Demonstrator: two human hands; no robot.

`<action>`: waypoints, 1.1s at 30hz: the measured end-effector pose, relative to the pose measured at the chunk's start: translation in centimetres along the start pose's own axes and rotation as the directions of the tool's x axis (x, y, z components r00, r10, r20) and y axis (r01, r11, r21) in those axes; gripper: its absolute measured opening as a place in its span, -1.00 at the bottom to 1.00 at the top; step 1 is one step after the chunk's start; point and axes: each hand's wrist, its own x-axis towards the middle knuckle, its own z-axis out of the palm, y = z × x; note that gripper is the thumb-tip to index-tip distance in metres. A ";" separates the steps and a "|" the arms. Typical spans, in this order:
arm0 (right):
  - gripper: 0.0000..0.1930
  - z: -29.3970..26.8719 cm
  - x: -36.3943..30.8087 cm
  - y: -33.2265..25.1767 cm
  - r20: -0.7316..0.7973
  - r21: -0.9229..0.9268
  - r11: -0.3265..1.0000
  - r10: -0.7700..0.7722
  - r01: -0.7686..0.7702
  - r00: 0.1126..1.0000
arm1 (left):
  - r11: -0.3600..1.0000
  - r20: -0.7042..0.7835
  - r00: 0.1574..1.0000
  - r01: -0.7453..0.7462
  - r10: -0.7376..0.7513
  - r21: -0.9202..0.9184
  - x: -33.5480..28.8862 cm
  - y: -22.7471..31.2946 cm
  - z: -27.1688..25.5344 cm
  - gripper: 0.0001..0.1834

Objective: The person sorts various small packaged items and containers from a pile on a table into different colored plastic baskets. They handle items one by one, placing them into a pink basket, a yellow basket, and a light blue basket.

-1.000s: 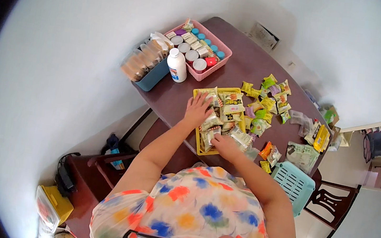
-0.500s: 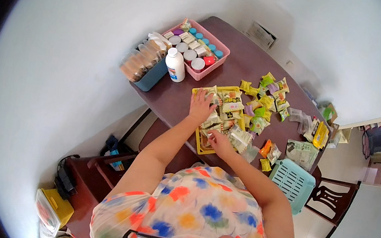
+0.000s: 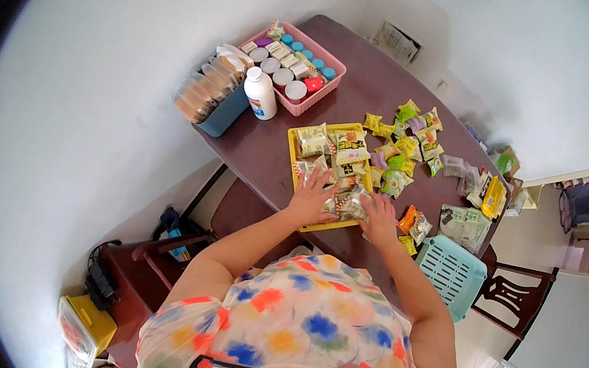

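A yellow basket (image 3: 291, 151) full of snack packets (image 3: 350, 147) stands at the table's front edge, before my body. My left hand (image 3: 309, 199) lies over the basket's near left part, fingers spread on the packets. At the near right corner, my right hand (image 3: 380, 221) rests its extended fingertips on a pale, shiny packet (image 3: 353, 204). Neither hand is closed around anything. Small yellow, green and purple snack packs (image 3: 408, 146) lie loose in a heap just right of the basket. Nearer to my right forearm is an orange packet (image 3: 407, 219).
At the back left stand a pink basket (image 3: 313, 102) of cans and bottles, a white bottle (image 3: 260, 96) and a blue bin (image 3: 224, 117) of packed food. A teal basket (image 3: 452, 276) sits at the table's right edge, near flat green-white packages (image 3: 464, 229) and a chair (image 3: 514, 293).
My left hand has moved from the basket's far left down to its near part. My right hand has shifted right to the near right corner, its fingers now stretched out. The view has shifted slightly.
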 end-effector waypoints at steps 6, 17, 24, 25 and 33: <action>-0.29 0.1 2.3 0.5 -0.188 0.224 0.965 0.179 -0.136 0.966 | 1.000 0.036 0.999 0.001 -0.001 -0.003 -0.4 -1.0 -0.8 -0.14; -0.34 2.1 5.1 -0.8 -0.122 -0.052 0.976 -0.218 0.213 0.968 | 0.964 -0.240 0.940 0.260 -0.243 0.045 1.2 1.3 2.2 -0.31; -0.35 4.3 5.6 -1.0 -0.093 -0.002 0.994 -0.105 0.105 0.990 | 0.956 -0.264 0.927 0.288 -0.266 0.051 1.3 0.7 3.5 -0.34; -0.35 4.7 5.5 -0.8 -0.103 0.017 0.993 -0.110 0.113 0.989 | 0.958 -0.261 0.930 0.282 -0.259 0.052 1.3 0.6 3.6 -0.34; -0.43 1.3 3.2 2.9 -0.206 0.273 0.957 -0.044 0.100 0.978 | 0.969 -0.270 0.931 0.240 -0.246 -0.055 2.7 2.2 1.0 -0.45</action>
